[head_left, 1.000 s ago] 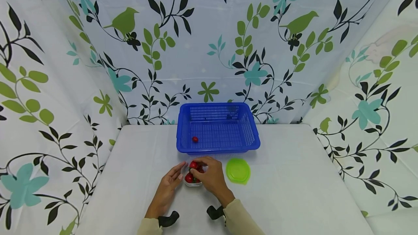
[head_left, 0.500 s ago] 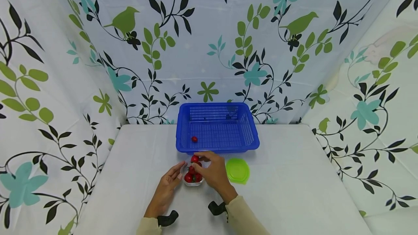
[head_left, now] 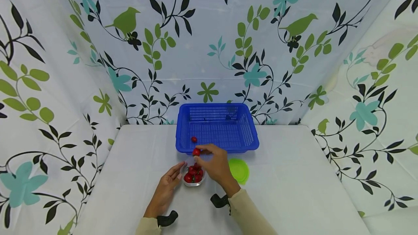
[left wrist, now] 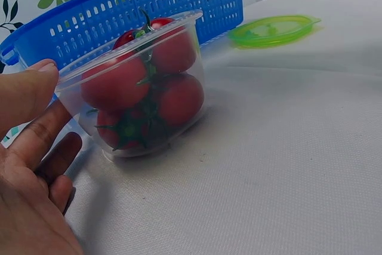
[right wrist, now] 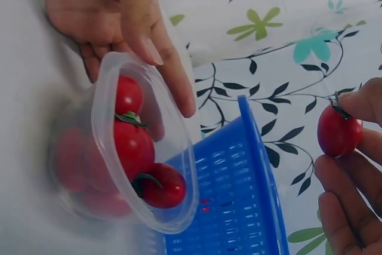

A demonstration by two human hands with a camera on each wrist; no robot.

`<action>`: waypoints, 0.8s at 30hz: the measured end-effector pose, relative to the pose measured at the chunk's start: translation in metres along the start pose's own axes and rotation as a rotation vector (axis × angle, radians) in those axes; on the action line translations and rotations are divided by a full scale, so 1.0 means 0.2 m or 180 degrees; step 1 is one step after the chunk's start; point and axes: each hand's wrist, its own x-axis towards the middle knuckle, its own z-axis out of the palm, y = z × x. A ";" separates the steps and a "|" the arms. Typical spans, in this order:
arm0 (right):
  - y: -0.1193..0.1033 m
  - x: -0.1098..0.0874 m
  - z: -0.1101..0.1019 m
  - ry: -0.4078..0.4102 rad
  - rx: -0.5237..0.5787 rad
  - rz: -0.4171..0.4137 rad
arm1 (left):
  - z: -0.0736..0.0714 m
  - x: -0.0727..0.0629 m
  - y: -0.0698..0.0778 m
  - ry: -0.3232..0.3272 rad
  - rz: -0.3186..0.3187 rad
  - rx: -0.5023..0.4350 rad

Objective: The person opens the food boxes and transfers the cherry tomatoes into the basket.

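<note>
A clear plastic tub [left wrist: 156, 138] full of red cherry tomatoes [head_left: 194, 174] stands on the white table. My left hand [head_left: 166, 188] rests against the tub's left side, its fingers loosely extended; the left wrist view puts the thumb by the rim. Above the tub's far edge, my right hand [head_left: 215, 164] pinches one cherry tomato [right wrist: 338, 131] between thumb and fingers, close to the front of a blue plastic basket [head_left: 248, 148]. Another small tomato [head_left: 194, 139] lies inside that basket, near its left front corner.
A bright green lid [head_left: 240, 171] lies on the table [head_left: 294, 184] right of the tub, partly behind my right hand. Patterned cloth walls [head_left: 209, 46] stand behind the basket and on both sides.
My right hand has lifted the cherry tomato out of the tub and moved forward with it towards the basket's front rim. The left hand has stayed by the tub.
</note>
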 end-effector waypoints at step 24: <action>-0.04 0.17 -0.11 0.0139 -0.0109 -0.0267 | 0.00 -0.01 0.01 0.0016 -0.0030 0.0018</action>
